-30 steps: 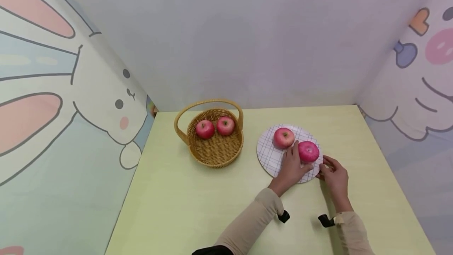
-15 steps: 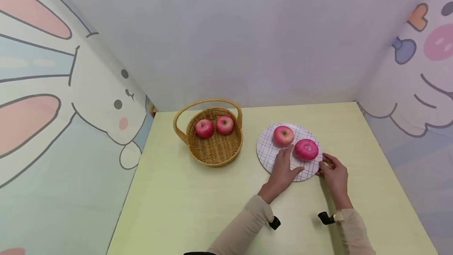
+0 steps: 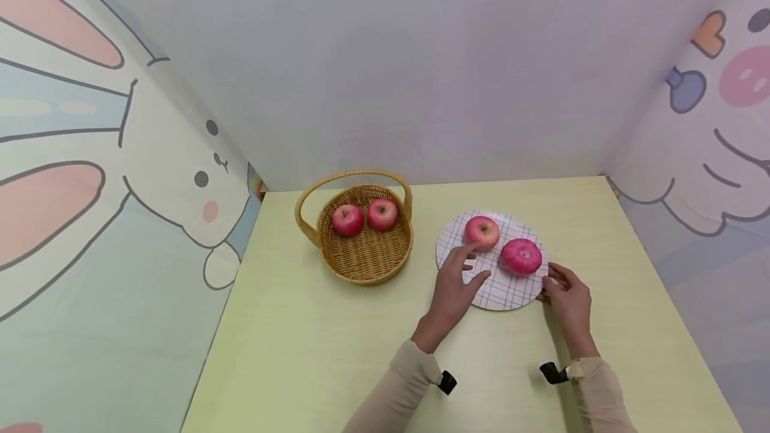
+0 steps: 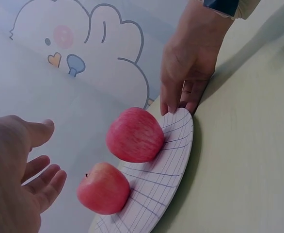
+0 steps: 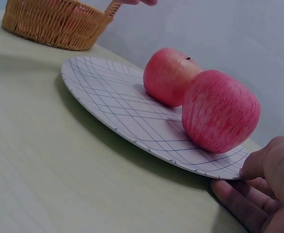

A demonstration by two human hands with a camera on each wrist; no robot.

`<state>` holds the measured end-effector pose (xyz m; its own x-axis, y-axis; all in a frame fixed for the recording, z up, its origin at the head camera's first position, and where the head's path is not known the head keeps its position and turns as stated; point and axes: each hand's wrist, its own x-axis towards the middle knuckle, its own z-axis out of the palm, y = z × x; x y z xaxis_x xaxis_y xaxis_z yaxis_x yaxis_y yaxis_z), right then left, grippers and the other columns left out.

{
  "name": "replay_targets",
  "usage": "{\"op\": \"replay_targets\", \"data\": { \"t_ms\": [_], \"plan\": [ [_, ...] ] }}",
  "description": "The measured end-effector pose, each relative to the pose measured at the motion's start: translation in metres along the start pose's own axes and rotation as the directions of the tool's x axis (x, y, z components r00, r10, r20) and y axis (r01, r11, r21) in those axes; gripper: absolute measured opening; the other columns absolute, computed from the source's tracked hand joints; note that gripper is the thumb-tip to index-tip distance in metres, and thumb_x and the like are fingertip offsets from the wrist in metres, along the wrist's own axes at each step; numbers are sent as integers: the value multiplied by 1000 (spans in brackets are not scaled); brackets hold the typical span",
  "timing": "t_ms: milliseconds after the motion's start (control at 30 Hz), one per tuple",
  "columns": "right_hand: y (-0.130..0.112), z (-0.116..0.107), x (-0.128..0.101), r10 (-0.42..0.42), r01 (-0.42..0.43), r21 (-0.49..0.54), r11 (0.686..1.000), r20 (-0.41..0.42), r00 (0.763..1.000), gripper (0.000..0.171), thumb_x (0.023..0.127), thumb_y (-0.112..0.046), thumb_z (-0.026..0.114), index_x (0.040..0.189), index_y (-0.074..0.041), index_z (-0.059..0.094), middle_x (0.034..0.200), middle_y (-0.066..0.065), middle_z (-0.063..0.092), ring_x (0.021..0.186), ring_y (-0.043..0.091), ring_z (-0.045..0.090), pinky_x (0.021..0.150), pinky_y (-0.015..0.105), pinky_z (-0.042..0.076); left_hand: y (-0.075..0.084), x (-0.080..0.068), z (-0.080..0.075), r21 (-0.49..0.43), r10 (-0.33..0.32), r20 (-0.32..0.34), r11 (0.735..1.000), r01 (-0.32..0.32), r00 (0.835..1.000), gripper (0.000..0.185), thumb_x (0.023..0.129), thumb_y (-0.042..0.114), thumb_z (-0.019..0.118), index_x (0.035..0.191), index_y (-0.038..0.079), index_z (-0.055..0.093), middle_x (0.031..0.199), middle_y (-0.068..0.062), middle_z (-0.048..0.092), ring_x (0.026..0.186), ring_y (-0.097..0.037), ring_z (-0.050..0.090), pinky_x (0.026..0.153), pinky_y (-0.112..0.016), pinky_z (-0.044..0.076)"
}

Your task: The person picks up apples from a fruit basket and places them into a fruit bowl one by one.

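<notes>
Hovering over the plate's (image 3: 504,294) 8 o'clock edge, the left hand (image 3: 452,284) has fingers spread loose, holding nothing and touching neither apple. The right hand (image 3: 568,301) sits at the plate's 4 o'clock rim, fingertips (image 4: 173,104) pinching the edge, thumb on top. On the checked plate, the near apple (image 3: 521,256) and far apple (image 3: 482,232) sit just beside each other. At the plate's 9 o'clock a wicker basket (image 3: 368,256) holds two more apples (image 3: 365,216), all on the pale green table (image 3: 313,339).
</notes>
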<state>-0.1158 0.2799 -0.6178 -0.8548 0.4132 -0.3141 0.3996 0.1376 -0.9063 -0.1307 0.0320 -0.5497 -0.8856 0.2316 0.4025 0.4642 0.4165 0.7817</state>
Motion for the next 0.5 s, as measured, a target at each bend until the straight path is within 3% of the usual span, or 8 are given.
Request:
{"op": "replay_targets", "data": {
  "t_ms": [333,500],
  "plan": [
    [0,1,2,0,0,4,1000,-12,1000,53,105,-17,60,156,-8,48,137,12,57,76,0,67,70,22,62,-12,-1,-30,-7,-22,-92,1000,21,996,50,93,11,79,139,4,60,127,-13,67,117,-25,67,92,-33,62],
    [0,1,1,-6,6,6,1000,-18,1000,52,105,-17,61,155,-9,49,137,13,56,76,-1,66,68,20,62,-18,1,-43,-67,-90,-112,994,83,990,49,94,10,77,139,5,60,130,-13,67,120,-29,66,94,-34,62]
  ]
}}
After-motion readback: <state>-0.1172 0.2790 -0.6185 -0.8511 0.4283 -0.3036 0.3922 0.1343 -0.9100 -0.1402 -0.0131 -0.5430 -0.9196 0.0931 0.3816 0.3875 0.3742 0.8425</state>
